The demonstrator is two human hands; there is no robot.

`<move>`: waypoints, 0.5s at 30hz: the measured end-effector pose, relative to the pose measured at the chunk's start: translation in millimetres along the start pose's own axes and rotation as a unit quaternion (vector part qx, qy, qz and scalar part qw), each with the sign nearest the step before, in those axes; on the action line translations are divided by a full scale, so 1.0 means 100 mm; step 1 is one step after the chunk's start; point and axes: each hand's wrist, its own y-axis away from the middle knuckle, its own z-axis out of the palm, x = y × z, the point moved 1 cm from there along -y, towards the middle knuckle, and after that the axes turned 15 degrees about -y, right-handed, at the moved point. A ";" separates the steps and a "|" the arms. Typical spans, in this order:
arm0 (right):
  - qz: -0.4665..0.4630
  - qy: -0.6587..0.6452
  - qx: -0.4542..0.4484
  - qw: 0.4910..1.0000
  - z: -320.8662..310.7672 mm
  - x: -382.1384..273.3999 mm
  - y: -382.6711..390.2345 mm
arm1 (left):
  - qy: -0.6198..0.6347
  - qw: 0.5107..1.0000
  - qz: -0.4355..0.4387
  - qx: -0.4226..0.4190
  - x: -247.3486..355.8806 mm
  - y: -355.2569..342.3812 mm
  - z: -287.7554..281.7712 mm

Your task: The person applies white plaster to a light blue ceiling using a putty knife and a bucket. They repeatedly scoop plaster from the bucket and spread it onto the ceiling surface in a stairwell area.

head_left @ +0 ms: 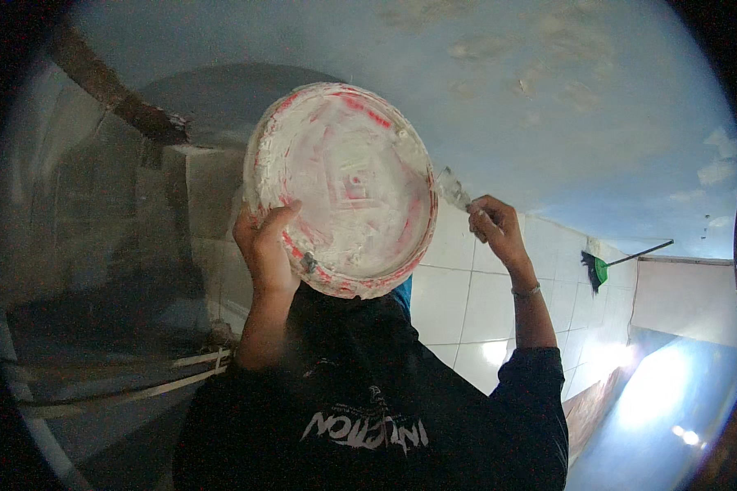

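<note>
My left hand (pixel 266 245) is closed on the lower left rim of a round red bucket lid (pixel 352 184), its thumb lying over the front edge. White paste is smeared thickly over the lid, thickest round the rim, with red plastic showing through in streaks. A small grey lump (pixel 308 262) sticks to the rim near that thumb. To the right, my right hand (pixel 493 225) grips a putty knife (pixel 452 188) whose paste-coated blade is close to the lid's right edge. Whether the blade touches the lid I cannot tell.
Behind stands a white tiled wall (pixel 487 303). A green broom (pixel 602 272) with a dark handle is at the right. A blue painted surface (pixel 565 139) with pale rough patches spans the top. Pale rails (pixel 155 380) cross the dim left side.
</note>
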 end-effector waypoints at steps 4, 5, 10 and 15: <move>-0.065 0.094 0.037 0.993 -0.11 0.15 -0.17 | -0.013 1.000 -0.005 0.000 0.00 -0.05 -0.04; -0.079 0.109 0.034 0.990 -0.11 0.17 -0.19 | -0.019 1.000 -0.006 0.003 -0.01 -0.06 -0.04; -0.045 0.154 0.026 0.987 -0.08 0.22 0.04 | -0.005 0.999 0.027 0.031 -0.05 0.04 0.03; -0.040 0.149 0.018 0.988 0.13 0.20 0.52 | -0.036 0.996 0.053 0.061 -0.03 0.16 0.12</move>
